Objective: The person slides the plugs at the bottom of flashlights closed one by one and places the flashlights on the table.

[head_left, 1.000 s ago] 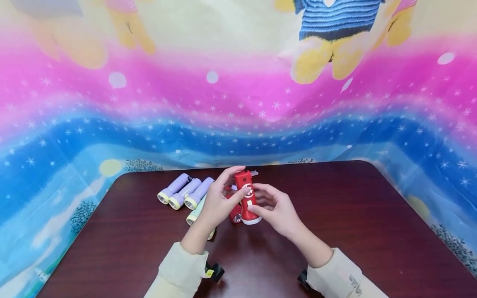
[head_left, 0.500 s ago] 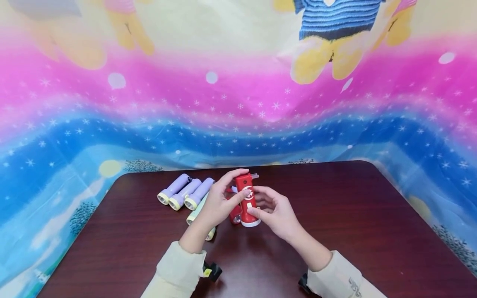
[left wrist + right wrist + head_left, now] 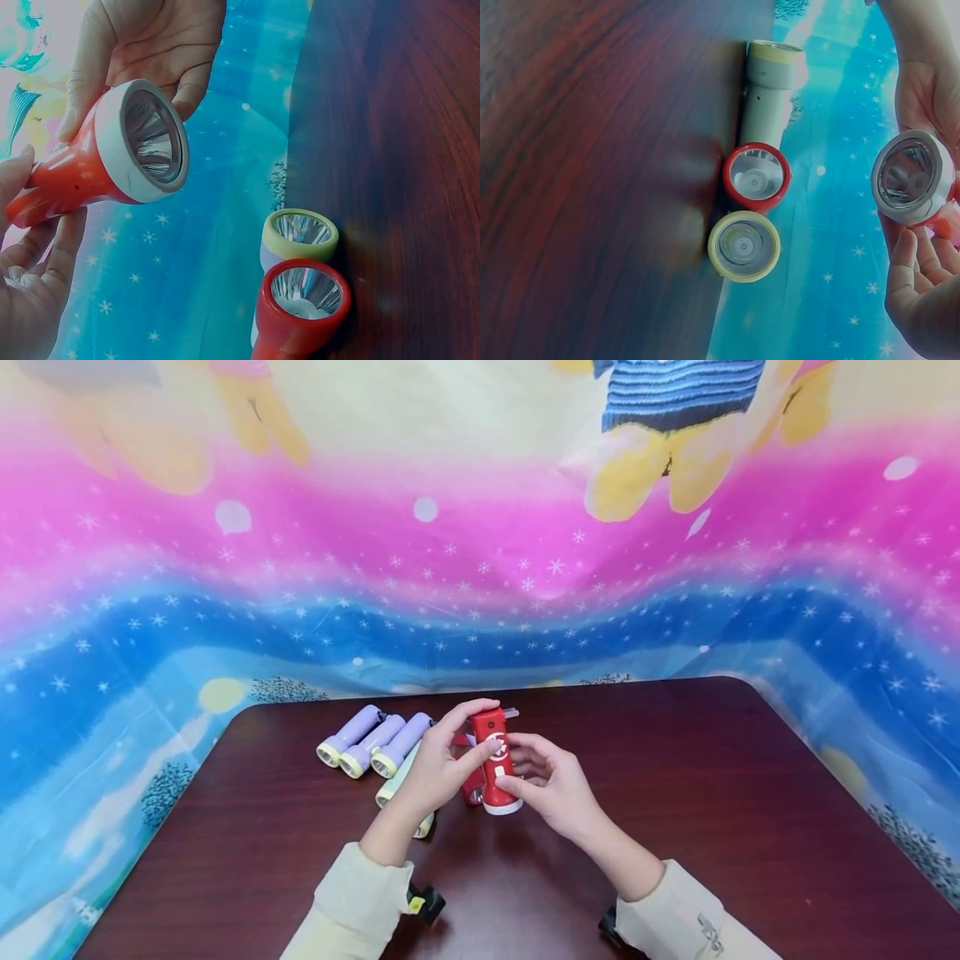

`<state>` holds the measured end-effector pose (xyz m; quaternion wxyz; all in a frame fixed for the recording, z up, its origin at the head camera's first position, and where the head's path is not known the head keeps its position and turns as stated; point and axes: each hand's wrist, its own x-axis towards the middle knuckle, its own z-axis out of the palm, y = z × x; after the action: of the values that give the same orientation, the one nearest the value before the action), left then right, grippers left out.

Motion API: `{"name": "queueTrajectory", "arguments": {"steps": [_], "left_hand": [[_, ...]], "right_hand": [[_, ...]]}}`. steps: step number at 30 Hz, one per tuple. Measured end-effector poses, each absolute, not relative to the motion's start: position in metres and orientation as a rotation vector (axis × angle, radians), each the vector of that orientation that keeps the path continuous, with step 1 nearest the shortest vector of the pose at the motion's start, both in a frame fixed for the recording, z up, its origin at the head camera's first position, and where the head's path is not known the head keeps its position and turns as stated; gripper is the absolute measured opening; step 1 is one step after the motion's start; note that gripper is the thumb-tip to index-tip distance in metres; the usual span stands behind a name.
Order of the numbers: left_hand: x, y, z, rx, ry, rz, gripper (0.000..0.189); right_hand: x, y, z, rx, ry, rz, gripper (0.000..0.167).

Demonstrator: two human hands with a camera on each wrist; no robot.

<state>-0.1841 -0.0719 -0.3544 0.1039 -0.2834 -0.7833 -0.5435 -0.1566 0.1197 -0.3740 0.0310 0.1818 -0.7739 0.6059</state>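
Observation:
Both hands hold a red flashlight [image 3: 495,789] with a white rim above the table, lens end toward the person. My left hand [image 3: 446,760] grips its tail half, index finger over the tail end and thumb across the white emblem. A pale prong-like piece [image 3: 512,713] juts from the tail. My right hand [image 3: 558,785] pinches the lower body, thumb beside the cream switch. In the left wrist view the white-rimmed lens [image 3: 154,139] faces the camera. Another red flashlight [image 3: 756,176] lies just behind the held one, partly hidden in the head view.
Several purple flashlights [image 3: 352,733] with yellow rims lie at the back left of the dark wooden table [image 3: 712,802]. A pale green one [image 3: 769,112] and another yellow-rimmed one [image 3: 744,246] lie near the left forearm. A printed cloth backdrop [image 3: 465,552] surrounds the table.
The hands and the held red flashlight have shifted only slightly down and left, with the grip looking the same. The head view has tilted a little.

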Motion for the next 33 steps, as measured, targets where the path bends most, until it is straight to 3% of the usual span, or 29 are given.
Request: {"name": "queueTrajectory", "arguments": {"steps": [33], "left_hand": [[-0.1761,-0.0802,-0.3517,-0.847,-2.299,-1.691,0.049]], "right_hand": [[-0.1508,0.1173,-0.3756,0.632,-2.353,1.87,0.052]]}}
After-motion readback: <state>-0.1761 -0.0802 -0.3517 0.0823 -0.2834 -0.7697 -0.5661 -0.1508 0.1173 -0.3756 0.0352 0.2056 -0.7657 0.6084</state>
